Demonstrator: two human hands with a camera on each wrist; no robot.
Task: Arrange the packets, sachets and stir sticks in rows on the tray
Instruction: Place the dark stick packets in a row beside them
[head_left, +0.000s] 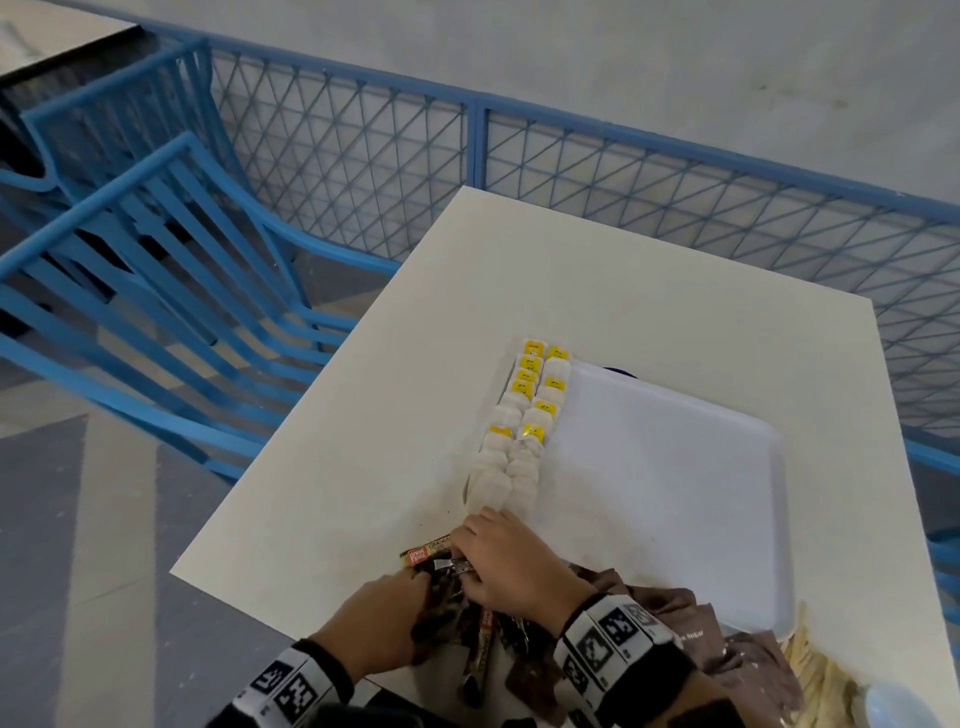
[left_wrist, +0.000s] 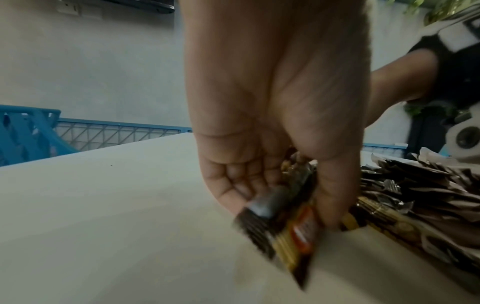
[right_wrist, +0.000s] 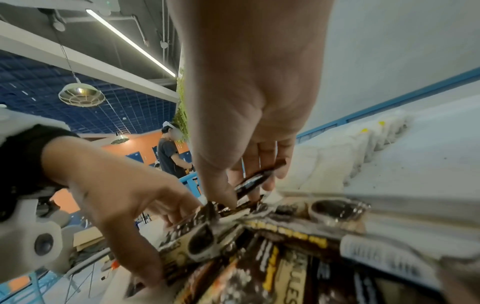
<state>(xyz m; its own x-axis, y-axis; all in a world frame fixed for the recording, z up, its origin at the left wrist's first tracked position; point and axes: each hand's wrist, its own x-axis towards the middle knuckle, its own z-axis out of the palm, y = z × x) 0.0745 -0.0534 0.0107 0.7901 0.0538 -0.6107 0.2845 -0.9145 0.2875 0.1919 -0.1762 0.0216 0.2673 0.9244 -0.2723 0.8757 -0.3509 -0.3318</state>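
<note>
A white tray (head_left: 675, 457) lies on the white table (head_left: 363, 441). Two rows of white sachets with yellow tags (head_left: 524, 415) run along the tray's left edge. At the table's near edge lies a heap of brown coffee stick packets (head_left: 480, 639). My left hand (head_left: 415, 592) grips a few brown and gold packets (left_wrist: 288, 224) from it, thumb against curled fingers (left_wrist: 233, 193). My right hand (head_left: 467, 556) pinches one dark packet (right_wrist: 259, 179) between thumb and fingers just above the heap (right_wrist: 272, 257). Brown sugar sachets (head_left: 680, 623) and pale wooden stir sticks (head_left: 810, 660) lie right of my right wrist.
Blue metal chairs (head_left: 156, 291) stand left of the table and a blue mesh fence (head_left: 623, 182) runs behind it. A pale round object (head_left: 893, 701) sits at the near right corner. Another person (right_wrist: 168, 152) stands far off in the room.
</note>
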